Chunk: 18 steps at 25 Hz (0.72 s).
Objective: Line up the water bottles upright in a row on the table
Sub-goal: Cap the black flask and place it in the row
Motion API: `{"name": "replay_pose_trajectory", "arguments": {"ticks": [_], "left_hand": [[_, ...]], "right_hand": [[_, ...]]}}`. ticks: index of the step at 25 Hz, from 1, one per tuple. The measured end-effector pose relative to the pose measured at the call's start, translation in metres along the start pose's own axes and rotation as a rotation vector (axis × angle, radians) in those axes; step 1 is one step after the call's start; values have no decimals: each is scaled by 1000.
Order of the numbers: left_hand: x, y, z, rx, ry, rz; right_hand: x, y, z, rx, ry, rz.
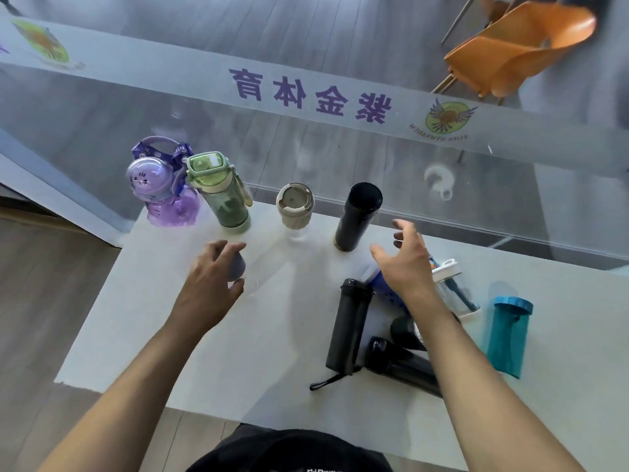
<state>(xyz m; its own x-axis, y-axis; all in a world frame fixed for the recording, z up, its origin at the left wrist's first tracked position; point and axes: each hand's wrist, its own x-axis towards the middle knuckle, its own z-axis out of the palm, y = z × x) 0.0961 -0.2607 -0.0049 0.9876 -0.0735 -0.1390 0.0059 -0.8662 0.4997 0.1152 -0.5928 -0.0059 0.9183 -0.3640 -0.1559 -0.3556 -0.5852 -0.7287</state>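
Observation:
Along the far edge of the white table (272, 352) stand a purple cartoon bottle (163, 195), a green bottle (221, 195), a beige cup (294, 209) and a black flask (357, 216), all upright. My left hand (214, 284) is closed around a small purple-grey object (236, 265), possibly a lid. My right hand (405, 257) hovers open, fingers spread, just right of the black flask. Under it lies a pile of bottles on their sides: a black one with a strap (349, 325), a dark smoky one (405, 366), a blue one (384, 284) and a clear white-capped one (456, 287). A teal bottle (509, 335) lies at the right.
A glass wall with a frosted band and purple lettering (306, 93) runs right behind the table's far edge. An orange chair (517, 46) stands beyond the glass. Wooden floor (44, 301) lies to the left of the table.

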Motion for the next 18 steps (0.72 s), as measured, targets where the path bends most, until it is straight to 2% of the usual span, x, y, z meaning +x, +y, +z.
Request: {"name": "replay_pose_trajectory", "arguments": {"ticks": [5, 11, 13, 18], "left_hand": [[-4, 5, -2, -102, -7, 76], [-19, 68, -9, -208, -81, 313], [-23, 89, -6, -236, -106, 393], [-32, 139, 9, -282, -160, 515]], "right_hand": [[-61, -14, 9, -16, -66, -114], [-110, -24, 28, -115, -272, -247], [-118, -23, 27, -91, -267, -232], [-115, -19, 1, 46, -121, -202]]}}
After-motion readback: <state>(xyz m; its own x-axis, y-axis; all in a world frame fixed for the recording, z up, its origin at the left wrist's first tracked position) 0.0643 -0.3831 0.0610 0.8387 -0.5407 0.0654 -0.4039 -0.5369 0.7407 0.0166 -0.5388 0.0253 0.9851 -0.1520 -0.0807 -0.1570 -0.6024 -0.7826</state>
